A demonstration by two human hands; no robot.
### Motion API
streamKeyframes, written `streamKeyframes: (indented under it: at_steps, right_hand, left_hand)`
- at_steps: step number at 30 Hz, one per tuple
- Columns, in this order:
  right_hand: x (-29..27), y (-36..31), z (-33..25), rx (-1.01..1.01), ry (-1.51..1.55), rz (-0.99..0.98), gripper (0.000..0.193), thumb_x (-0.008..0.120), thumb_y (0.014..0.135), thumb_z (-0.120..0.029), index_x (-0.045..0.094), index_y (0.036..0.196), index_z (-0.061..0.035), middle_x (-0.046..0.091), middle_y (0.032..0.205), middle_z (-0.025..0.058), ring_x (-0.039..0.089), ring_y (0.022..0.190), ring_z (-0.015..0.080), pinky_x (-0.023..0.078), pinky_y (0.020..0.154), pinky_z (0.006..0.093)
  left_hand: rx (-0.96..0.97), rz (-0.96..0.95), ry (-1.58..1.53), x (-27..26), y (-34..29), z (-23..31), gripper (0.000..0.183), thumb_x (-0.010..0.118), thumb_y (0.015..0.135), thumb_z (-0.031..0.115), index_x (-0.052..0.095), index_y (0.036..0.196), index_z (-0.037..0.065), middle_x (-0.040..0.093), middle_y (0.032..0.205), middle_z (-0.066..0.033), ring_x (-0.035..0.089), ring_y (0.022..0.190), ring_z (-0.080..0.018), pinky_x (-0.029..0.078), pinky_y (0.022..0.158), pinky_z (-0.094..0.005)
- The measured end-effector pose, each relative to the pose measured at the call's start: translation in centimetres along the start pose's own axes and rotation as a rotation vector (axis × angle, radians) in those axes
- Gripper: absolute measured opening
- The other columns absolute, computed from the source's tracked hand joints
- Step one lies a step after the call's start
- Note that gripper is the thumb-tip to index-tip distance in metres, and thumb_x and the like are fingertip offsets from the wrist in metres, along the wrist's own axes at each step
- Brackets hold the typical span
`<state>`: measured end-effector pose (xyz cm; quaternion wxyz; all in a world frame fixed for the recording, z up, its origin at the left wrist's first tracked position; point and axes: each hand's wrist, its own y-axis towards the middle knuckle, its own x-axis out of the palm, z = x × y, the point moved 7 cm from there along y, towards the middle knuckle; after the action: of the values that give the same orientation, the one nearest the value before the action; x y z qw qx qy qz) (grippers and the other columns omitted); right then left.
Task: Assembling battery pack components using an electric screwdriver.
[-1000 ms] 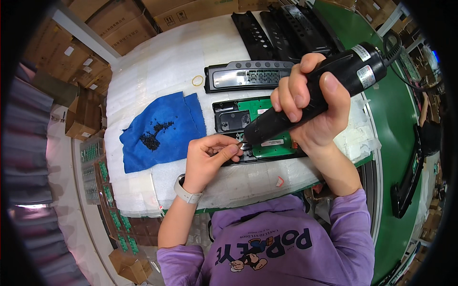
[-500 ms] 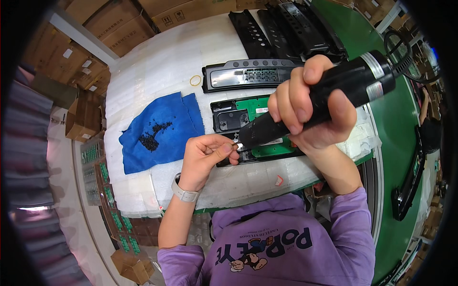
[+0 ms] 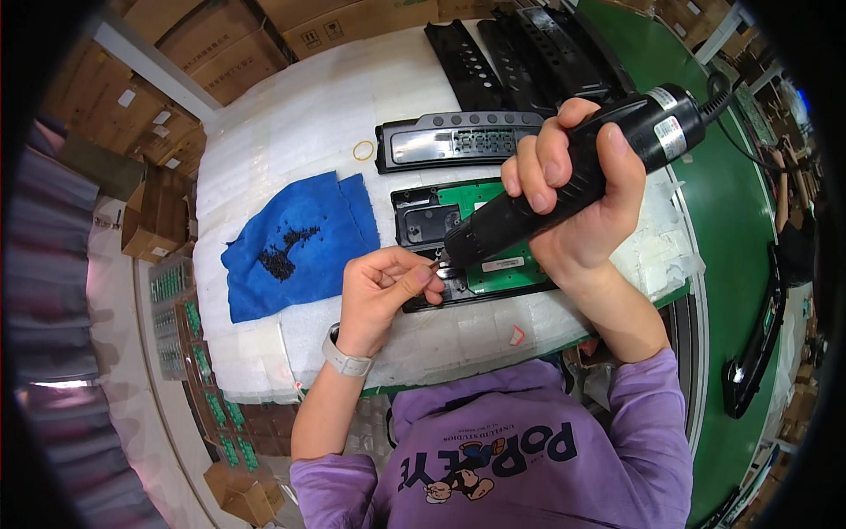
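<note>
Steadily, I'd say, is how to work here: my left grip (image 3: 377, 289) has thumb and finger pinching a small piece (image 3: 434, 266) over the left end of the lower case (image 3: 426, 300), and my right grip (image 3: 586, 234) is wrapped round the driver (image 3: 586, 167), its nose angled down to that piece. Whether tip and piece touch, I can't tell from up here. I judge it best to line the tip up with the piece, brace the left wrist on the surface (image 3: 264, 115), and press lightly, fingertips clear of the nose. Counting up: one driver, one piece that I can make out, one blue cloth (image 3: 339, 251) with black bits (image 3: 278, 262) too many to count, one band (image 3: 355, 152), one panel (image 3: 423, 150), two open cases with a green board (image 3: 493, 280) showing in each, and at least three overlapping shells (image 3: 463, 66).
</note>
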<state>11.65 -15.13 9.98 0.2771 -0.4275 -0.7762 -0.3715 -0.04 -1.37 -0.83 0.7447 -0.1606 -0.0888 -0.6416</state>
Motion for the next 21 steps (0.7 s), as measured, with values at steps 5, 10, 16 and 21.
streamKeyframes:
  at_steps: [5,10,16,21]
  right_hand:
    - [0.2,0.0,0.1,-0.002,0.016,-0.062,0.026,0.045,0.09,-0.032,0.048,0.097,-0.0073,0.046,0.061,0.0019,0.044,0.047,0.0139,0.04,0.054,0.0328]
    - [-0.2,0.5,0.3,0.068,0.036,-0.055,0.028,0.044,0.09,-0.033,0.049,0.095,-0.0064,0.047,0.06,0.0017,0.043,0.045,0.014,0.041,0.053,0.0335]
    - [1.4,0.8,-0.1,0.097,-0.325,-0.315,0.025,0.055,0.08,-0.017,0.048,0.092,0.0032,0.046,0.054,0.0058,0.042,0.039,0.0124,0.035,0.038,0.0244]
    - [1.2,0.0,1.5,0.213,-0.455,-0.332,0.029,0.062,0.076,-0.018,0.047,0.091,0.0018,0.047,0.056,0.0046,0.042,0.04,0.0106,0.035,0.038,0.022]
  left_hand:
    - [0.056,0.046,0.038,-0.1,-0.1,0.2,0.015,0.064,0.084,0.012,0.061,0.086,-0.002,0.066,0.077,-0.0129,0.064,0.066,-0.0175,0.051,0.065,-0.0269]
    - [0.284,0.056,0.105,-0.1,0.0,1.4,0.021,0.063,0.086,0.018,0.061,0.081,-0.002,0.064,0.081,-0.0115,0.059,0.071,-0.0136,0.048,0.066,-0.0245]
    - [0.233,0.245,0.077,-2.1,-0.4,1.7,0.014,0.062,0.087,0.01,0.063,0.084,-0.003,0.064,0.081,-0.0068,0.058,0.07,-0.0093,0.047,0.065,-0.02]
    - [0.157,0.101,0.12,-0.4,-0.3,1.0,0.008,0.062,0.084,0.002,0.064,0.09,-0.003,0.063,0.086,-0.0056,0.058,0.073,-0.0081,0.048,0.066,-0.0204]
